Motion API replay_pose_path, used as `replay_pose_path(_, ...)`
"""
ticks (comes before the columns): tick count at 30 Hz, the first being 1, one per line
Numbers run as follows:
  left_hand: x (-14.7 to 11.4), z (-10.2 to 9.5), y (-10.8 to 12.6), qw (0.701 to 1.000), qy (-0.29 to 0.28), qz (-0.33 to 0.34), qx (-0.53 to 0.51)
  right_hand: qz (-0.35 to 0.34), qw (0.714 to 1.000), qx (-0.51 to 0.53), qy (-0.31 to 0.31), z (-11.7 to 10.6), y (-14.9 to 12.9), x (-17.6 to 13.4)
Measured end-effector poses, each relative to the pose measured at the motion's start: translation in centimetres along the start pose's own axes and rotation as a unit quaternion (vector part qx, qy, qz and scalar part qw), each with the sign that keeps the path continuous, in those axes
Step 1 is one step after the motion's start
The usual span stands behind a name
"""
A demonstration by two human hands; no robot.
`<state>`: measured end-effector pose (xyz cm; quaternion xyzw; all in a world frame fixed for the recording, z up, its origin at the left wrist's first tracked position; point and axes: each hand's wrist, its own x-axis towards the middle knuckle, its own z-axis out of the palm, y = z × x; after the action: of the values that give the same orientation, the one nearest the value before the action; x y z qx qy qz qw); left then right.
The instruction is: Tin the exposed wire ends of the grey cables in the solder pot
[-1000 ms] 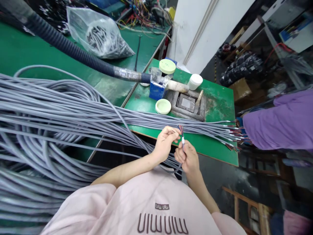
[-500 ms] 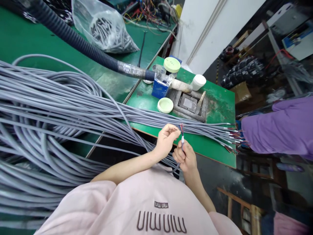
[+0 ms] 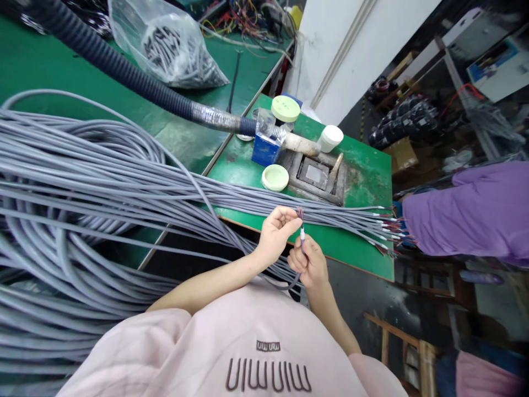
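Note:
My right hand [image 3: 308, 261] is closed around a grey multi-core cable [image 3: 305, 248], just below the white band [image 3: 302, 234] near its stripped end. The cable end points upward, with thin coloured wires [image 3: 300, 212] fanning out of it. My left hand [image 3: 278, 234] pinches at these wires with thumb and forefinger; which strands lie between the fingertips is too small to make out. Behind both hands runs a thick bundle of grey cables [image 3: 256, 199], its stripped ends [image 3: 388, 229] lying at the right side of the green table.
A solder pot [image 3: 317, 175] is set in the table [image 3: 367, 176] beyond the cables. Around it are a round tub lid [image 3: 275, 177], a white cup [image 3: 330, 138], a blue box [image 3: 264, 150] and a black hose [image 3: 136, 74]. Purple cloth [image 3: 467, 212] is at the right.
The whole view has shifted slightly, so things appear a little further left. My left fingers have moved up to the coloured wires; my right hand keeps its hold on the cable.

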<state>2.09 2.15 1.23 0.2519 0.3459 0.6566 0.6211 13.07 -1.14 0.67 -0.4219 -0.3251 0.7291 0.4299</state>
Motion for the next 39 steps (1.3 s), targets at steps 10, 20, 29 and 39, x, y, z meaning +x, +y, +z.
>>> replay_pose_path(10,0.1,0.2,0.5,1.0,0.001,0.002,0.002,0.001,1.0,-0.009,-0.003,0.1,0.0,0.1)
replay_pose_path(20,0.1,-0.1,0.5,1.0,0.001,-0.022,0.004,-0.021,1.0,0.009,-0.014,-0.2,0.2,0.2)
replay_pose_path(29,-0.5,-0.3,-0.1,0.998,-0.009,-0.065,0.009,-0.123,0.967,-0.213,0.062,-0.6,-1.8,1.4)
replay_pose_path(39,-1.3,0.0,-0.2,0.985,-0.011,-0.149,-0.087,-0.337,0.854,-0.367,0.149,0.0,-1.4,1.2)
